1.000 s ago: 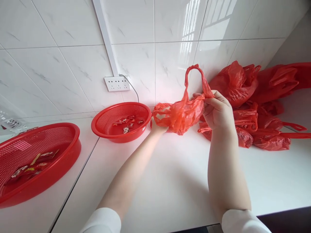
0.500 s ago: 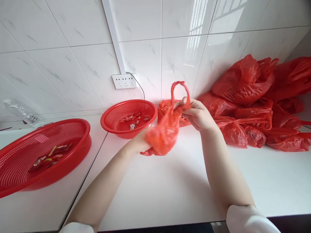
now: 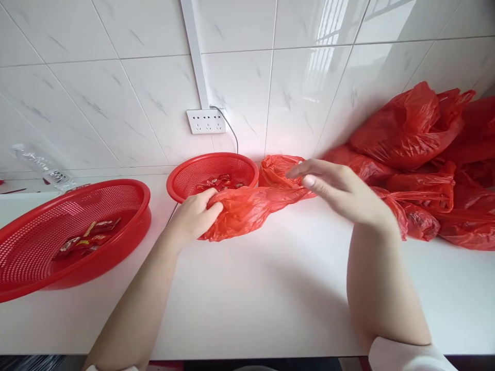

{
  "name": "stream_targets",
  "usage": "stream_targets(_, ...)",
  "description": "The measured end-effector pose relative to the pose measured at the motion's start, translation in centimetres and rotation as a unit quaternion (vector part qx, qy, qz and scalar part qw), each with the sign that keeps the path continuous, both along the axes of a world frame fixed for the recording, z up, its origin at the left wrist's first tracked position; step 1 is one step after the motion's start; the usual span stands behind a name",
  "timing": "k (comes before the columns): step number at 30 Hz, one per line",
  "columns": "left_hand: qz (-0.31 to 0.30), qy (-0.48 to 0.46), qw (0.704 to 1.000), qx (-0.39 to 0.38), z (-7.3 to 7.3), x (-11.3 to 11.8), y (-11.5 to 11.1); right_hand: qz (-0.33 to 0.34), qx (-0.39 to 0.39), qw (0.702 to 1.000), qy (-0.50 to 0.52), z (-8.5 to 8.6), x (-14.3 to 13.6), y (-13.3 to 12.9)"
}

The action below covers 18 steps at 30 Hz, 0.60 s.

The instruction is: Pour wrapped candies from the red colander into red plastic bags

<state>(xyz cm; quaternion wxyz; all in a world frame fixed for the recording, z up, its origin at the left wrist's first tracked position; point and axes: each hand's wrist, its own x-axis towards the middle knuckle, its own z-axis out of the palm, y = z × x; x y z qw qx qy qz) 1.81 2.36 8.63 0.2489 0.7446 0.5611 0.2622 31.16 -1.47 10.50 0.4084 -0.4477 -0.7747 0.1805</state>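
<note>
My left hand grips the bunched left end of a red plastic bag, thumb on top. The bag is stretched out sideways just above the white table, and its contents cannot be made out. At the bag's narrow right end hovers my right hand, open, with fingers extended and thumb apart. Behind the bag stands a small red basket holding several small red wrapped packets. Beside it, a container lined with a red plastic bag is partly hidden by the held bag and my right fingers.
A larger red basket with a few wrapped packets stands on the left. Filled red bags are piled at the right against the tiled wall. A clear plastic bottle lies behind the large basket, and a socket panel is on the wall.
The bag has gone from hanging upright by its handle to lying stretched sideways. My right hand has let go of the handle and moved right; my left hand has shifted left with the bag.
</note>
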Motion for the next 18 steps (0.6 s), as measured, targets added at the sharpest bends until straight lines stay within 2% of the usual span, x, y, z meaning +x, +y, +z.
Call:
stream_targets(3, -0.012, -0.060, 0.998, -0.021, -0.2, 0.9, -0.3, 0.076, 0.046, 0.993, -0.072, -0.8, -3.5, 0.6)
stream_targets(6, -0.083, -0.135, 0.982, -0.104, 0.0, 0.3, 0.3, 0.184, -0.001, 0.973, -0.140, -2.0, -5.3, 1.5)
stream_targets(8, -0.066, -0.168, 0.977, -0.114, 0.4, -1.2, 0.9, 0.214, -0.060, 0.958, -0.181, -2.5, -5.3, 1.8)
stream_targets(10, -0.012, -0.185, 0.979, -0.081, 1.1, -3.1, 1.4, 0.208, -0.137, 0.941, -0.230, -2.8, -4.8, 1.8)
stream_targets(12, 0.008, -0.160, 0.985, -0.064, 1.9, -5.0, 1.5, 0.195, -0.213, 0.920, -0.265, -3.1, -4.3, 1.8)
stream_targets(15, -0.033, -0.044, 0.997, -0.063, 3.3, -7.0, 0.9, 0.194, -0.257, 0.900, -0.294, -3.6, -4.4, 1.7)
stream_targets(18, -0.060, 0.017, 0.998, 0.018, 4.4, -6.8, -0.7, 0.156, -0.269, 0.885, -0.346, -4.0, -5.5, 1.4)
